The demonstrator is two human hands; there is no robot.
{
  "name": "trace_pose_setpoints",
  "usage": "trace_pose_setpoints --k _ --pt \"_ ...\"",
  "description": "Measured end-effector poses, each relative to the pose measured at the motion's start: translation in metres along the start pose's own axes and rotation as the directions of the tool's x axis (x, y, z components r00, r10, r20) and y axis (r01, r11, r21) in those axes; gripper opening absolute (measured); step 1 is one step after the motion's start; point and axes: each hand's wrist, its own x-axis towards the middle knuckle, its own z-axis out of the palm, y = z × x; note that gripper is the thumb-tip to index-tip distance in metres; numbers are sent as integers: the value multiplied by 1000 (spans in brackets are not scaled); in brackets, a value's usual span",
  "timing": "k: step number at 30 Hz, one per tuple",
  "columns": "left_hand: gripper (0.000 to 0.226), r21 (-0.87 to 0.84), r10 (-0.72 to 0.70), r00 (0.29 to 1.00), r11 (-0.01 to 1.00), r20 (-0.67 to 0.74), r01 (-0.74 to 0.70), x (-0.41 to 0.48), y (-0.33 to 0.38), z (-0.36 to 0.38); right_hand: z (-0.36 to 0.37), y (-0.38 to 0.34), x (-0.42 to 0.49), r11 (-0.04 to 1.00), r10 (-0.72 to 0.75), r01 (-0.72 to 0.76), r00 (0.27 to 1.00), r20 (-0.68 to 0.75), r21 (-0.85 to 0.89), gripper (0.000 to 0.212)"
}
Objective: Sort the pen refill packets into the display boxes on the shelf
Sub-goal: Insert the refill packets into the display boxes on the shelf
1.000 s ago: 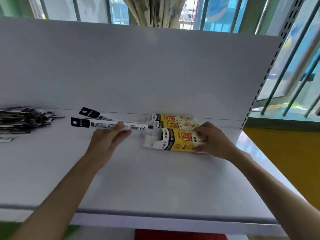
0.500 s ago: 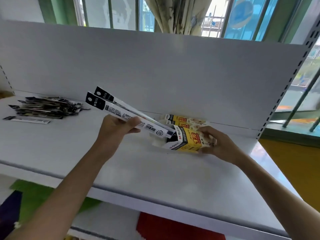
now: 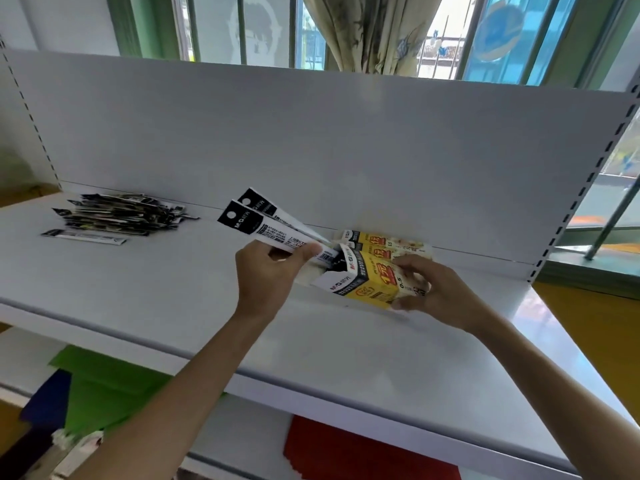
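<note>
My left hand (image 3: 266, 271) is curled, thumb against forefinger, pinching two pen refill packets (image 3: 258, 220) near their lower ends. The black header cards point up and to the left. The lower tips sit at the open mouth of the front display box (image 3: 367, 284); whether they have entered it I cannot tell.

Handling, as I judge it:
- The packets are long, flat and light. The refill inside probably keeps each one fairly stiff lengthwise.
- The sleeve looks glossy, so two held together may slide apart. A firm pinch across both is advised.
- Holding low, close to the entering end, gives the best control of the tips.

My right hand (image 3: 434, 289) grips the yellow box at its closed end, fingers curled over the top and thumb at the lower edge. The box is tilted, mouth raised toward the packets. It is thin card and would likely crush under a hard squeeze.

Two more yellow display boxes (image 3: 384, 241) lie just behind it, against the back panel (image 3: 311, 150). Well apart to the left on the white shelf (image 3: 173, 292) lies the unsorted packet pile (image 3: 121, 213), with a single packet (image 3: 83, 236) just in front of it.
</note>
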Motion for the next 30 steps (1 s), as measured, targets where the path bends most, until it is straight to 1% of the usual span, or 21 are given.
trace_pose_setpoints --k 3,4,5,6,7,8,9,12,14,17,19,20,21,23,24,26,28,30 --pt "13 -7 -100 994 995 42 100 2 -5 4 1 -1 0 1000 4 -4 1000 10 5 62" --pt "12 -51 -153 987 987 39 155 4 -6 5 2 -2 -1 1000 6 -6 1000 12 5 62" --pt "12 -154 -222 975 963 23 223 6 -5 6 3 -2 -1 1000 14 -14 1000 14 20 61" --pt "10 -296 -295 956 912 9 284 8 -2 8 4 -3 -1 999 18 -19 1000 17 50 61" --pt "9 -424 -351 936 847 4 319 10 1 9 4 -3 -1 996 22 -24 1000 22 81 62" --pt "10 -485 -370 929 814 -8 320 12 2 11 4 -3 -1 995 23 -25 999 22 96 63" --pt "11 -491 -366 930 814 -19 311 14 3 12 3 -3 -1 997 24 -25 999 21 80 65" --pt "12 -335 -317 946 900 -63 279 13 0 15 -1 -6 -3 999 -3 4 1000 2 -35 67" --pt "12 -302 -334 942 901 -28 310 7 -5 20 -2 -6 -4 995 -25 25 1000 2 -97 67" --pt "11 -409 -397 916 829 50 382 2 -4 25 -2 -3 -5 993 -25 25 1000 2 -119 66" --pt "18 -520 -451 892 754 34 401 7 -4 23 -2 -3 -6 994 -20 20 1000 -1 -109 66" --pt "23 -566 -471 882 726 4 390 11 -5 20 -2 -3 -6 994 -20 20 1000 -5 -112 66" --pt "24 -593 -479 878 714 -25 373 15 -5 18 -2 -2 -5 993 -20 19 1000 -7 -114 65" --pt "21 -581 -468 883 731 -45 358 15 -2 19 -1 -5 -3 991 -32 32 999 5 -129 64" --pt "18 -556 -451 892 749 -29 360 12 0 23 0 -7 -2 989 -41 42 999 13 -143 64" --pt "12 -483 -410 910 785 63 388 3 8 29 1 -10 -1 984 -49 52 999 21 -170 62" --pt "12 -369 -355 920 844 163 391 -2 7 29 1 -9 -2 983 -41 45 999 22 -176 60" --pt "17 -267 -328 913 882 244 388 0 2 19 -2 -7 -3 983 -15 19 1000 24 -182 61"
